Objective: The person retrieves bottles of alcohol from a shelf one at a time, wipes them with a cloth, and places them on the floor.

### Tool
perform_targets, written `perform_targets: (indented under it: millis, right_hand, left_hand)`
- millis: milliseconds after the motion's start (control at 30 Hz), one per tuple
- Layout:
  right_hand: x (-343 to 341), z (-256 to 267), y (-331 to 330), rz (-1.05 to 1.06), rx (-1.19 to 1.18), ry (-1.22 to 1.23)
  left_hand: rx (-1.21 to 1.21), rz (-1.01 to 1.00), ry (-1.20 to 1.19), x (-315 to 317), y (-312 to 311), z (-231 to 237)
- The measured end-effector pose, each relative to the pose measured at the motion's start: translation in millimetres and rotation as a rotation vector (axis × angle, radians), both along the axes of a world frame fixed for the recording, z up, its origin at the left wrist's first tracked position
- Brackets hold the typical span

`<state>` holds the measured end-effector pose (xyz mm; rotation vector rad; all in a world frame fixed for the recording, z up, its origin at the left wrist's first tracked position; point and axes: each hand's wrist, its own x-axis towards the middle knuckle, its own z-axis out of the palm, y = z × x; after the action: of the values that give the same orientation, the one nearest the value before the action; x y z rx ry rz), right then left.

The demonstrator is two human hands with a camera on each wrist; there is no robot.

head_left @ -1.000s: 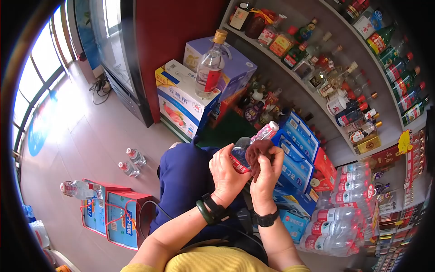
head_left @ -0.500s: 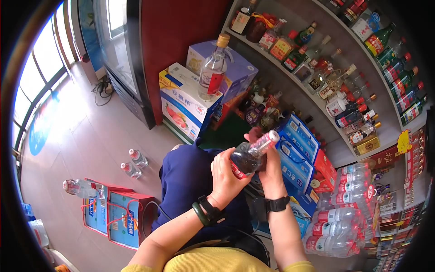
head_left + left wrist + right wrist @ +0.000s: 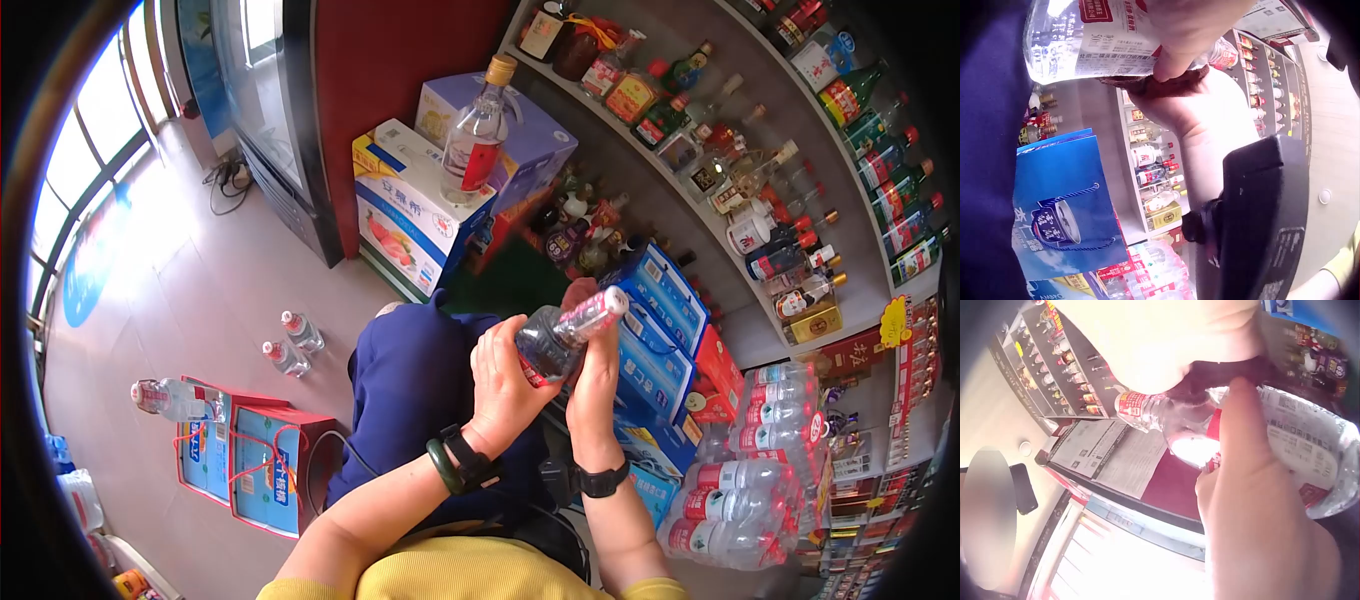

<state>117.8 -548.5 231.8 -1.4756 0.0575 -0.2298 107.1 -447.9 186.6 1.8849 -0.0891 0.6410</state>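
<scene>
A clear glass bottle point(image 3: 548, 340) with a red and white label is tilted, its capped neck pointing up and right. My left hand point(image 3: 502, 385) grips its lower body, thumb across the label in the right wrist view. Against the far side of the bottle, my right hand point(image 3: 597, 385) holds a brown cloth point(image 3: 1172, 87). Most of the right fingers are hidden behind the bottle in the head view.
Another clear bottle point(image 3: 475, 145) stands on a white carton point(image 3: 410, 210) ahead. Two small bottles point(image 3: 295, 345) are on the floor at left, near gift bags point(image 3: 265, 465) with a bottle lying on top. Blue boxes point(image 3: 655, 340), packed water bottles point(image 3: 735, 500) and shelves of liquor point(image 3: 730, 190) line the right.
The right hand and cloth have moved from the bottle's near side at the shoulder to behind it. The bottle's neck now shows in front of the right hand.
</scene>
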Motion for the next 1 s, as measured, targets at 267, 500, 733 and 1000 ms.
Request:
perform_targets:
  millis: [267,500,733,1000]
  right_hand:
    - [-31,-7,13,-0.129,-0.706,-0.296]
    - [-21,26,4,-0.196,-1.193,-0.433]
    - [-8,65,5,-0.065,-1.432,-0.469]
    - [-28,21,-40,-0.134,-1.123,-0.17]
  left_hand:
    - [0.022,0.039,0.085,19,-1,5]
    - [0.063,0.05,0.033,11,-4,6]
    - [0.034,0.045,0.027,12,-7,-7]
    - [-0.092,0.059,0.075,15,3,-3]
